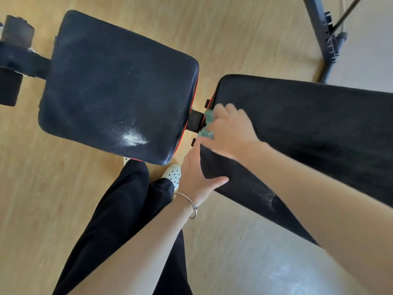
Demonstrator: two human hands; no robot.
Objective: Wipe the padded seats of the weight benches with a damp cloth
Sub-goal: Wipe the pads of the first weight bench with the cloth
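**Me:** Fingers on right hand (230, 133) clenched around the damp cloth (207, 126), bunched at the near end of the long back pad (308, 133), right over the hinge bracket (196, 121). Left hand (196, 177) grasps nothing: palm on the pad's near edge, thumb on top, other fingers hidden behind the edge.

**You:** Where's the dirt?

**Me:** White powder patch (133, 138) on the seat pad (119, 86), near corner. Fainter smear (266, 196) on the back pad by my right forearm. Rest of both pads looks dull and dusty.

**You:** Technique?

**Me:** Cloth is too balled up, I'd say. Flatten it, press with the whole palm, run long overlapping strokes one way. Fold to a clean face before the powder, or it just spreads. Left hand steadies the bench.

**You:** Obstacles?

**Me:** Gap between pads, with the bracket and red trim; cloth could snag there. My shoe (173, 174) and trouser leg (119, 220) sit tight against the seat corner, so powder pushed off that edge lands on me. Bracelet (188, 204) may drag on the padding. Metal stand (321, 35) far right is well apart, no issue.
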